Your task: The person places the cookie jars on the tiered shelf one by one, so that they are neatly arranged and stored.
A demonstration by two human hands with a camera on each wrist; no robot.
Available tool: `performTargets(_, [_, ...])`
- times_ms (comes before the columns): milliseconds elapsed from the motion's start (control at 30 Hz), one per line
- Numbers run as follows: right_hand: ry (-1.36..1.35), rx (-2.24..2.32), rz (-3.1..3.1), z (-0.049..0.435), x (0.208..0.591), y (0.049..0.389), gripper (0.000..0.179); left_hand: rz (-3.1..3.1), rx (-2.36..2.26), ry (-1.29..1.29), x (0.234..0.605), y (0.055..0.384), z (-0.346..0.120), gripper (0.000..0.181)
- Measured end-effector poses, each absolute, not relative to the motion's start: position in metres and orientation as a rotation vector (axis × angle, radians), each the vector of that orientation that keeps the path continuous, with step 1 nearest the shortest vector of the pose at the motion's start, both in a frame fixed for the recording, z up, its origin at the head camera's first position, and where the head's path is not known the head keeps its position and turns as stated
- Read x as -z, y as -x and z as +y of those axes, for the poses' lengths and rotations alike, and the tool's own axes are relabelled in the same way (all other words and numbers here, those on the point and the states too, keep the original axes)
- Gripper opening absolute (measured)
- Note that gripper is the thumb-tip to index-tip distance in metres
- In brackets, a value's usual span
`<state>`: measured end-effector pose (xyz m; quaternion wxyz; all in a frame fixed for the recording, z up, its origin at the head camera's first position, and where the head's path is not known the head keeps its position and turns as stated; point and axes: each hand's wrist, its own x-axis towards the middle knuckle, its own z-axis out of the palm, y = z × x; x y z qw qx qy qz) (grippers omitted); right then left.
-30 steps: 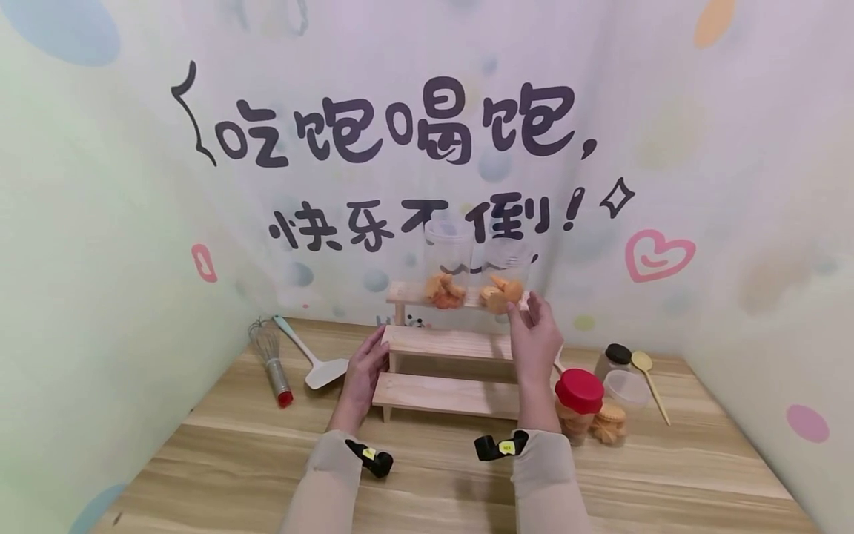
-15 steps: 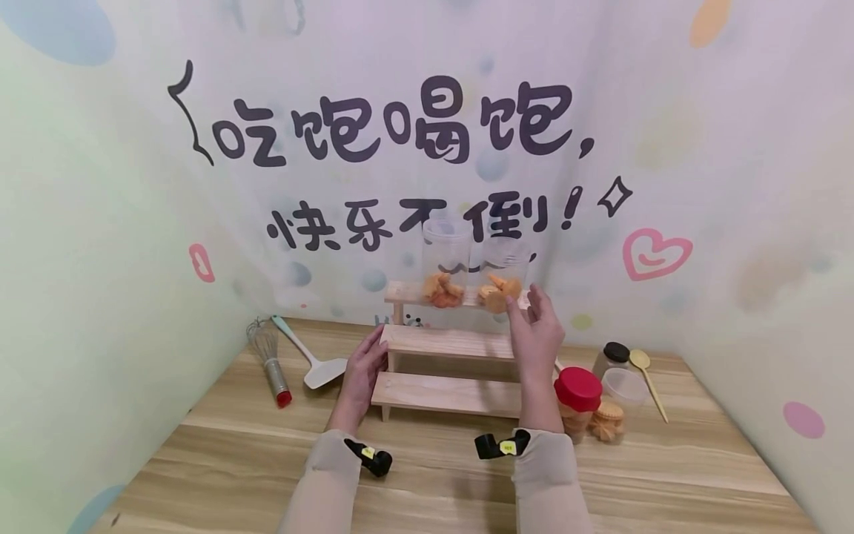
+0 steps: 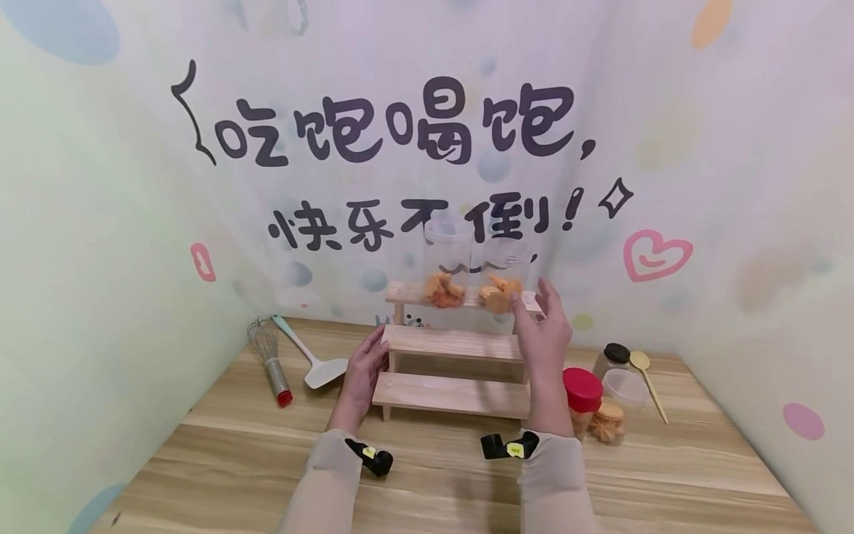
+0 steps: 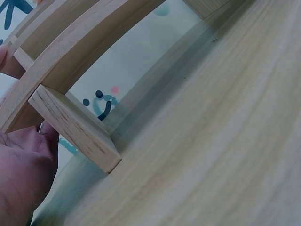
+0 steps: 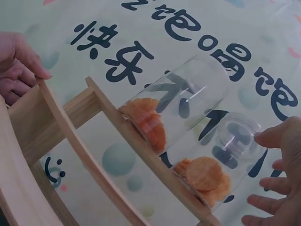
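A three-step wooden display stand [image 3: 454, 343] stands on the table. My left hand [image 3: 363, 371] holds its left end, with fingers at the edge of the middle step. Two clear plastic jars are upright side by side on the top step: a taller jar [image 3: 448, 245] with orange snack pieces at the left, and a shorter jar [image 3: 502, 259] with round cookies at the right. My right hand [image 3: 543, 337] is beside the shorter jar, fingers spread. In the right wrist view its thumb [image 5: 270, 137] is right at the jar's upper wall, the other fingers apart from it.
A red-lidded jar [image 3: 583, 391], a clear cookie jar [image 3: 608, 423], a black-lidded jar [image 3: 614, 357] and a yellow spoon [image 3: 650, 382] lie at the right. Left of the stand are a whisk [image 3: 270, 363] and a white spatula [image 3: 323, 371]. A printed cloth [image 3: 427, 44] hangs behind.
My right hand has moved slightly right, loosening from the shorter jar, which stays in place on the top step. My left hand remains on the stand.
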<state>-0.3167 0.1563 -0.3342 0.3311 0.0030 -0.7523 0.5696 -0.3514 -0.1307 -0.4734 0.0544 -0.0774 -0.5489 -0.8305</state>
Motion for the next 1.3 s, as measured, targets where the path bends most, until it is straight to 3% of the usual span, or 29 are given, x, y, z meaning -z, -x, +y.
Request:
performTargets(300, [-0.033,-1.399,-2.275,0.169,0.326,0.307,0.085,-1.668,2.529,0.231,0.474,0.351,-0.131,0.063])
performTargets(600, [-0.284,-1.105,-2.533,0.210,0.349,0.297,0.062,-1.646,2.541,0.177,0.475,0.352,-0.130,0.062])
performTargets(833, [-0.313,-0.762,-2.601,0.250,0.383,0.275,0.047,-1.655,2.531,0.215,0.472,0.354,-0.132,0.062])
performTargets(1000, [-0.523,-0.642,-2.506,0.268,0.407,0.262,0.037,-1.635,2.543,0.223,0.472,0.355,-0.133,0.061])
performTargets(1133, [-0.547,-0.654,-2.391,0.275,0.432,0.249,0.051,-1.612,2.557,0.261,0.473,0.354,-0.132,0.059])
performTargets(1300, [-0.352,-1.087,-2.381,0.274,0.468,0.224,0.069,-1.586,2.556,0.331,0.472,0.354,-0.131,0.058])
